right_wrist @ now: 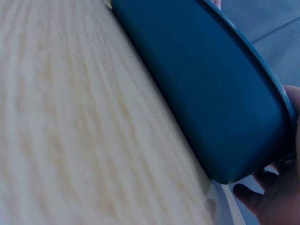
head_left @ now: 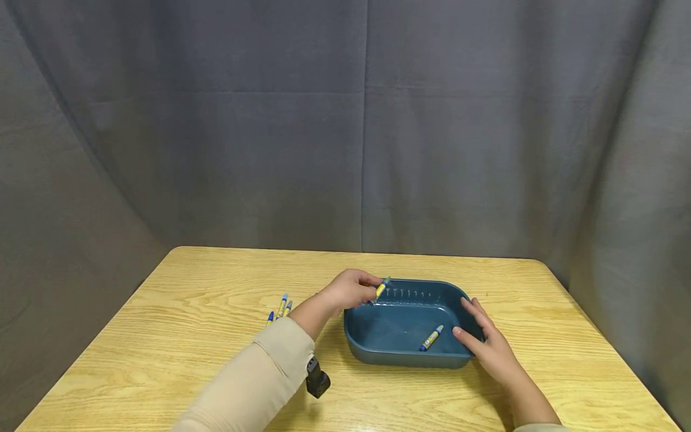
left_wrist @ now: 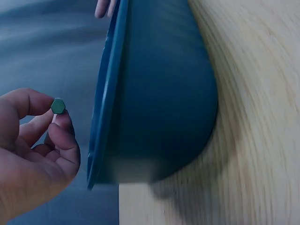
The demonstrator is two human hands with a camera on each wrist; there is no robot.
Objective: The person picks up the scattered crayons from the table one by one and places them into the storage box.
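My left hand (head_left: pixel 353 289) pinches a crayon (head_left: pixel 382 288) with a yellow and blue wrapper above the back left rim of a dark blue-green plastic basin (head_left: pixel 405 360). Its green six-sided end (left_wrist: pixel 58 106) faces the left wrist camera, with thumb and fingertips around it. At the basin's right end, my right hand (head_left: pixel 493 351) grips the wall, thumb inside and fingers outside. A second crayon (head_left: pixel 431 338) lies on the basin floor, close to the right thumb. In the right wrist view, fingers (right_wrist: pixel 251 197) show by the outer wall.
Several more crayons (head_left: pixel 282 306) lie on the wooden table (head_left: pixel 216 282) left of the basin, partly hidden by my left forearm. A black wrist device (head_left: pixel 317 378) hangs beneath the left sleeve. Grey curtains (head_left: pixel 270 150) stand behind the table and at both sides.
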